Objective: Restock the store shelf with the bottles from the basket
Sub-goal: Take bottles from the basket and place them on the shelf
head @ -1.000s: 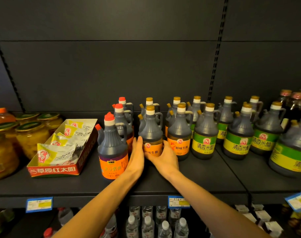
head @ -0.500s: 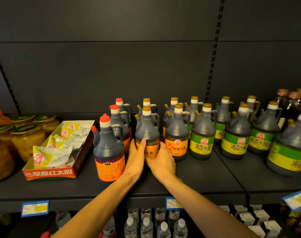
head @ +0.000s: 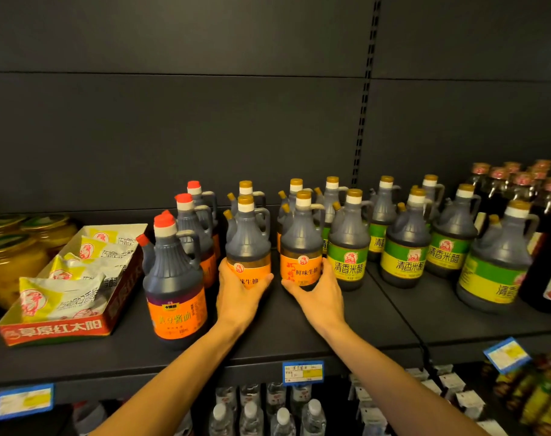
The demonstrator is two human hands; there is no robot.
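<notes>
Your left hand (head: 236, 294) grips one dark orange-labelled gold-capped plastic soy bottle (head: 248, 247), your right hand (head: 320, 294) its twin (head: 301, 247), both upright on the black metal shelf (head: 299, 335), probably to square their row.

The shelf (head: 299, 338) looked like matt dark metal, smooth, as did the back panel (head: 205, 127) at twelve o'clock. The soy sauce bottles (head: 248, 243) were dark, semi-glossy plastic with ribbed shoulders, glossy orange labels and smooth plastic caps. At three o'clock the vinegar bottles (head: 348, 247) had the same plastic and shiny green labels. At nine o'clock sat a printed cardboard tray (head: 57, 330) of crinkled glossy sachets (head: 57, 298), and beyond it shiny glass jars (head: 13, 262). Paper price tags (head: 302, 372) at six o'clock looked smooth.
</notes>
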